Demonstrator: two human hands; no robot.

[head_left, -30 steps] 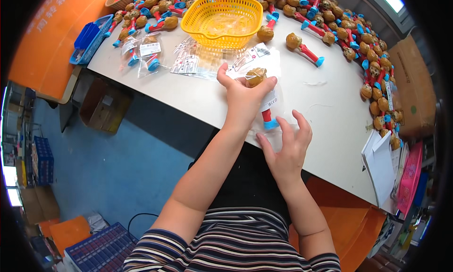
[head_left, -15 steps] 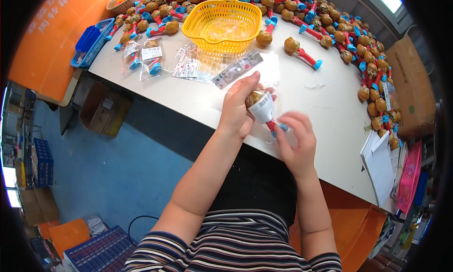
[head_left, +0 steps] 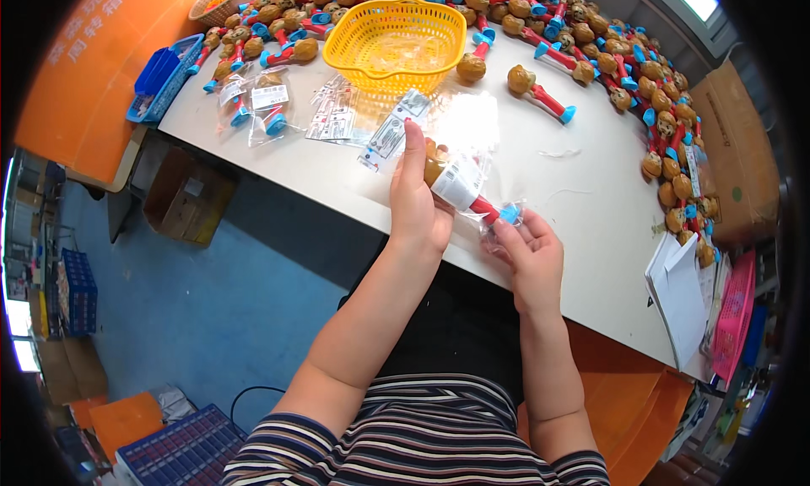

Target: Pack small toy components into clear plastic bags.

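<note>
A toy with a round brown head, red stem and blue foot lies tilted inside a clear plastic bag with a white label on it. My left hand is closed round the head end, thumb pointing up. With the fingers of my right hand I pinch the bag at the blue foot. A printed paper strip shows just beyond my left thumb; whether that hand holds it, I cannot tell. Farther left, two bagged toys with white labels lie on the white table.
A yellow basket holding clear plastic bags stands beyond my hands. Printed sheets lie beside it. Loose toys are heaped along the far and right edges. A blue basket sits at left, papers and a pink basket at right.
My right fingers have closed on the bag's blue-foot end. The bagged toy has tilted flatter. The printed strip has shifted left and stands steeper.
</note>
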